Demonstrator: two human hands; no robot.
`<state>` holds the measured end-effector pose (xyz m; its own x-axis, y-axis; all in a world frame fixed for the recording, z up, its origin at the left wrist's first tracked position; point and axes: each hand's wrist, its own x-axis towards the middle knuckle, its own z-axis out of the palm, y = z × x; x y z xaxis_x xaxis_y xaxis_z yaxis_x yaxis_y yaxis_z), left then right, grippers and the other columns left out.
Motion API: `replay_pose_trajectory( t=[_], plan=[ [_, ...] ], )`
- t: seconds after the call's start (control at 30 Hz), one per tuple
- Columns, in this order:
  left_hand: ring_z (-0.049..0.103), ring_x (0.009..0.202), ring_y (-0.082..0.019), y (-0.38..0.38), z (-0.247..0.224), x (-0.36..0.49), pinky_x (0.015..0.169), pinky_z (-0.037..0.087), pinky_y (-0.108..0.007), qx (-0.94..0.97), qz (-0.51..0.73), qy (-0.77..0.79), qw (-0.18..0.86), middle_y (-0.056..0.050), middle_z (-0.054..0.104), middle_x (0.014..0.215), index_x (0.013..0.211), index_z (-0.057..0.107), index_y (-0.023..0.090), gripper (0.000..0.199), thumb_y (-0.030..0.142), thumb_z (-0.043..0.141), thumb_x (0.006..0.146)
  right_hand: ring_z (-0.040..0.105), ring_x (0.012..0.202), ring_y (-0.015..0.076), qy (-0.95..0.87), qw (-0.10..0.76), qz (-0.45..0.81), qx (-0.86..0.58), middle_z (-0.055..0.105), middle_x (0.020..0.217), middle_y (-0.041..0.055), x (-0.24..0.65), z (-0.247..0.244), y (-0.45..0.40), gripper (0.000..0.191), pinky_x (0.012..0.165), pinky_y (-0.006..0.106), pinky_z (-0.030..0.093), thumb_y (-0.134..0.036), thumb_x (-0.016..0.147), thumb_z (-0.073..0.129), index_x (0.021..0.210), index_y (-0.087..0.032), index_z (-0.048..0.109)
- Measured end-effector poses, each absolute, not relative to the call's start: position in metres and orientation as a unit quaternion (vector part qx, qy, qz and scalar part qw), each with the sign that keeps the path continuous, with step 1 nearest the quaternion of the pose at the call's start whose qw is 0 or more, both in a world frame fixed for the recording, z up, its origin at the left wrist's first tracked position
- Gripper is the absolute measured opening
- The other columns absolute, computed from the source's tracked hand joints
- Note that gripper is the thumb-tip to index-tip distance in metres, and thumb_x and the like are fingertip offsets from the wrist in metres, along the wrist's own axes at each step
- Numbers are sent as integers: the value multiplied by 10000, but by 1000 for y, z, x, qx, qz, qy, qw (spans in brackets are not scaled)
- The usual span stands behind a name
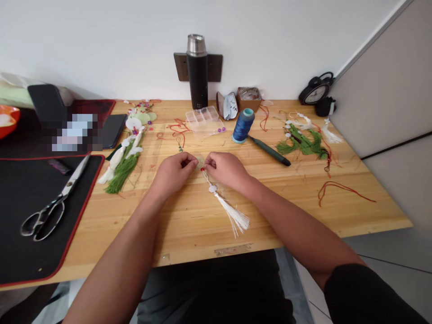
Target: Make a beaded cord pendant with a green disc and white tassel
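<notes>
A tassel pendant lies on the wooden table between my hands: a pale translucent disc [200, 160], a small red bead [202, 169], a white flower-shaped bead [212, 188] and a white tassel [233, 215] trailing toward me. My left hand [175, 174] is closed, thumb and forefinger pinched at the left of the disc. From the right, my right hand [227, 169] pinches the pendant close to the disc and red bead. The exact grip points are partly hidden by the fingers. Small green beads on a red cord [180, 146] show just above my left hand.
Large scissors [64, 194] lie on a black mat at left. Green and white tassels [124, 166] rest beside it; more green tassels [305, 141] lie right. Behind are a blue thread spool [243, 127], a dark green pen-like tool [270, 150], a divided plastic box [204, 118] and a black flask [197, 76].
</notes>
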<state>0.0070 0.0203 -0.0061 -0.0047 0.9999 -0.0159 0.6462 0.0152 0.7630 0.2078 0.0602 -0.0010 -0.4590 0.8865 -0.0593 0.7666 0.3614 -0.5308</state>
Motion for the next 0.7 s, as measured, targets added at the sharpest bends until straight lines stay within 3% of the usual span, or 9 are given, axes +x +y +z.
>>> replay_pose_trajectory(
  t=[0.17, 0.5, 0.7],
  plan=[
    [620, 757, -225, 21, -7, 7, 710, 442, -346, 640, 292, 645, 299, -39, 764, 822, 878, 751, 227, 297, 490, 616, 900, 673, 810, 191, -808, 143, 268, -504, 818, 916, 18, 210, -6, 59, 37, 700, 314, 379, -238, 988, 740, 990, -227, 775],
    [598, 718, -215, 20, -4, 7, 689, 447, -337, 632, 301, 657, 280, -26, 760, 800, 890, 764, 235, 262, 471, 653, 920, 680, 793, 161, -702, 312, 434, -471, 790, 930, 10, 217, -26, 69, 44, 734, 279, 498, -228, 953, 681, 919, -209, 700],
    [603, 722, -215, 21, -5, 6, 685, 434, -335, 639, 287, 658, 275, -27, 758, 800, 911, 769, 228, 271, 460, 630, 929, 683, 788, 168, -750, 262, 367, -483, 797, 902, 12, 218, -19, 66, 29, 740, 289, 469, -224, 969, 722, 967, -208, 746]
  ],
)
